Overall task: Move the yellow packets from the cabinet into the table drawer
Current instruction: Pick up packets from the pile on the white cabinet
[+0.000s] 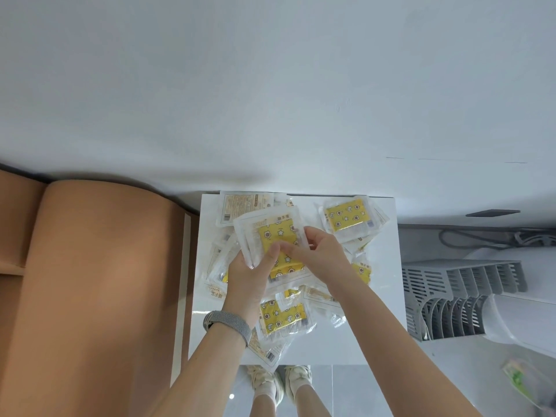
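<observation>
Both hands at frame centre, over open white drawer [388, 296] holding many packets.
Left hand [249, 275] gripped stack of packets [272, 236] from below left, thumb on top face.
Right hand [316, 251] pinched same stack at right edge, fingers curled onto yellow panel.
Loose packet [349, 218] lay in drawer's upper right; another [282, 317] lower centre, below hands.
Grey band [227, 325] sat on left wrist.
Brown panel [90, 281] filled left of frame; grey rack [460, 299] at right.
</observation>
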A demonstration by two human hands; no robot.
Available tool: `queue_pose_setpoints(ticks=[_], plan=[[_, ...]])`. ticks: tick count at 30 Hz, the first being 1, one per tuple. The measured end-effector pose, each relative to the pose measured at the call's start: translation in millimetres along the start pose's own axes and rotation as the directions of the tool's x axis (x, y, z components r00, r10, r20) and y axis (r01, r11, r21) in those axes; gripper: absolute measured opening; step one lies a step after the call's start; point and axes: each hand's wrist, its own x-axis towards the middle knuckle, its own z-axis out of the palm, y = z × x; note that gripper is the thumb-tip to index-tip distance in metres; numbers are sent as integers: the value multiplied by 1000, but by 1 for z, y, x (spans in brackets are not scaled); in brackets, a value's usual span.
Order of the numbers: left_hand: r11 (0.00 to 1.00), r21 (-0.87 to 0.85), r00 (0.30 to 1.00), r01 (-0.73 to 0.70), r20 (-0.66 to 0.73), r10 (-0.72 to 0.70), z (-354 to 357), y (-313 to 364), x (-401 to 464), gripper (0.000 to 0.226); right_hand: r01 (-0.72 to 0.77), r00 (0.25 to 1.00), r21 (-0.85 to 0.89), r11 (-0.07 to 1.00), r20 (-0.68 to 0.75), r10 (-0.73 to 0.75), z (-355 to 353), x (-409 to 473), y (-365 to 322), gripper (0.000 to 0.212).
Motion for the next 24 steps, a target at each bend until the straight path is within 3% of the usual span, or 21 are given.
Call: queue_pose_setpoints(ticks=[3, 5, 7, 10, 12, 13, 15, 18, 20, 24], plan=[[1000, -25, 1000, -11, -7, 11, -1, -3, 1, 38, -40, 996, 12, 999, 83, 39, -8, 3, 0, 30], [1000, -30, 1000, -11, -15, 10, -2, -3, 3, 39, -74, 997, -3, 997, 31, 74, -22, 8, 0, 43], [1000, -22, 1000, -7, -16, 6, -2, -2, 6, 42, -86, 982, 52, 995, -165, 93, -42, 20, 4, 39], [1000, -14, 1000, -6, -5, 6, -1, -1, 11, 42, -51, 813, 172, 984, -565, 140, -77, 49, 15, 40], [1000, -8, 1000, -3, -6, 3, 1, 1, 13, 42, -63, 723, 26, 998, -687, 64, -93, 67, 24, 47], [1000, -4, 1000, -2, -8, 2, 1, 1, 14, 42, -56, 731, -119, 991, -681, -40, -98, 75, 29, 43], [1000, 0, 1000, -4, -10, 4, 3, 2, 16, 42, 17, 826, -412, 911, -508, -245, -103, 90, 36, 25], [1000, 10, 1000, -2, -14, 2, 5, 2, 18, 44, 92, 948, -793, 603, -115, -295, -109, 109, 42, 35], [1000, 9, 1000, -4, -14, 4, 5, 2, 21, 48, 114, 961, -908, 403, -2, -276, -113, 117, 37, 52], [1000, -5, 1000, -7, -24, 7, 7, 1, 23, 45, 137, 975, -968, 210, 94, -202, -114, 117, 31, 73]])
